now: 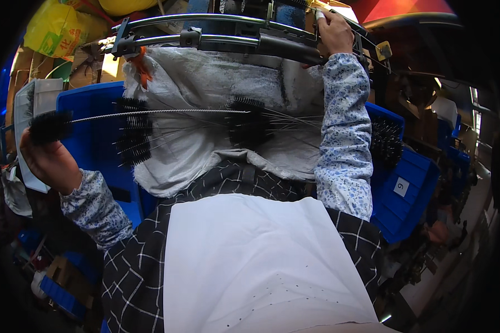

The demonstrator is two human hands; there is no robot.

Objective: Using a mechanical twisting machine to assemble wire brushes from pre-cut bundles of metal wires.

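So the thing we're holding is a bottle brush (pixel 51 125) — a stubby tuft of black bristles on the end of a long twisted wire stem (pixel 150 112) that runs off to the right, silvery and thin, almost level across the view. The bristles look dense and fuzzy, roughly cylinder-shaped, and the tuft sits out at the far left, just above our left hand (pixel 49 161). That hand is closed around the brush from below, with the tuft poking out on top.

More of the same brushes lie across the grey-white cloth (pixel 205 83) spread in front of us: one bunch of black heads (pixel 133 136) near the left side of the cloth, another clump (pixel 249 121) toward the middle, with their wires fanning out to the right. The stem of our brush passes right over them.

Our right hand (pixel 334 30) is up top, fingers wrapped tight on the dark curved metal bar (pixel 228 40) of a frame — looks like a lever or rail arching over the cloth.

Blue plastic crates (pixel 411 188) sit on both sides, the right one with more black brushes (pixel 386 143) in it. A white cloth (pixel 261 261) over a checked apron covers our lap.
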